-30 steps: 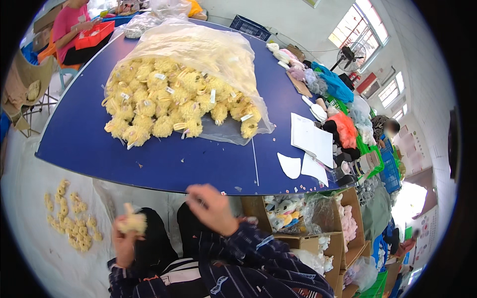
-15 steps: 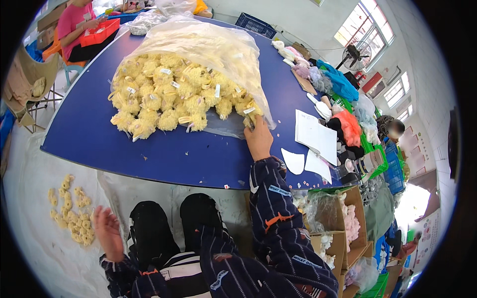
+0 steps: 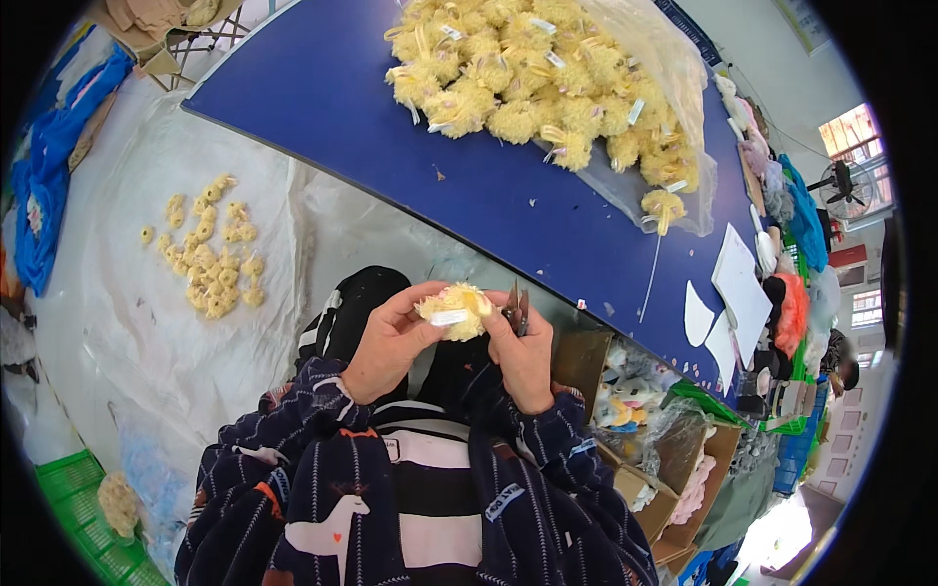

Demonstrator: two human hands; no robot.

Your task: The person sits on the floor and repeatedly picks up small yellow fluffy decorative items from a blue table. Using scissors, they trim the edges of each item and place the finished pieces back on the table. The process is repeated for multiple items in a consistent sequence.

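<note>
Over my lap, my left hand (image 3: 383,350) pinches a small yellow plush piece (image 3: 467,299) that carries a white tag. My right hand (image 3: 525,363) steadies its other side with thumb and fingers while gripping small dark scissors (image 3: 516,311), blades pointing up. On the blue table (image 3: 381,176) lies a heap of similar yellow plush pieces (image 3: 518,121), many tagged, partly under a clear plastic bag (image 3: 679,83). One plush piece (image 3: 663,207) sits at the heap's right end, with a long pale thread (image 3: 649,283) trailing from it toward the table edge.
Small yellow plush pieces (image 3: 210,278) lie on a white sheet (image 3: 147,322) on the floor at left. Papers (image 3: 735,283) rest on the table's right part. Cardboard boxes (image 3: 684,479) stand right of my legs. A green crate (image 3: 83,508) is at lower left.
My right hand has left the heap's right edge and come back over my lap. Both hands now meet at a plush piece, with scissors in the right. The view has turned left.
</note>
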